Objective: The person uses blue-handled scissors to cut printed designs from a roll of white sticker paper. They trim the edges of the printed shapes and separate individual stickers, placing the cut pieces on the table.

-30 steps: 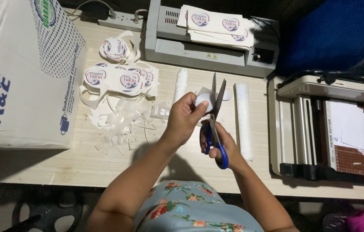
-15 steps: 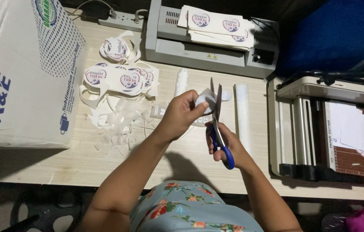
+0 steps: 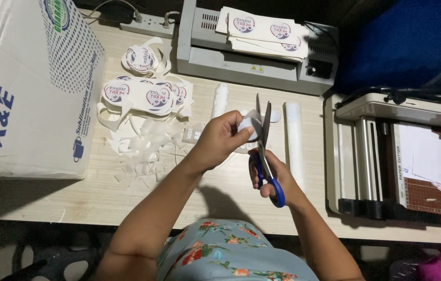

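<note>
head view over a pale wooden table point(image 3: 189, 200), with the grey laminating machine point(image 3: 246, 57) at its far edge as landmark. just nearer than the machine, the left hand point(image 3: 219, 139) is curled around a small white cutout point(image 3: 249, 125), thumb and fingertips pinching it; most of the piece is hidden behind the fingers, so its shape and print cannot be made out. touching that piece, the scissors point(image 3: 266, 151) stand nearly upright with blades slightly parted around its edge. the right hand point(image 3: 275, 177) is closed through the blue handles, which cover most of its fingers; how far the grip is squeezed cannot be told. left of the machine lies a stack of round printed stickers point(image 3: 147, 93), and nearer than those a heap of white paper trimmings point(image 3: 142, 143), too tangled to count. two long white strips point(image 3: 294, 138) lie in front of the machine, one partly hidden by the left hand. printed sheets point(image 3: 264, 31) rest on top of the machine. a large cardboard box point(image 3: 28, 88) stands far left of it, cut off by the frame; a paper trimmer point(image 3: 402, 156) stands to its right, also cut off. a power strip point(image 3: 145, 22) lies just left of the machine's back corner, half in shadow
</note>
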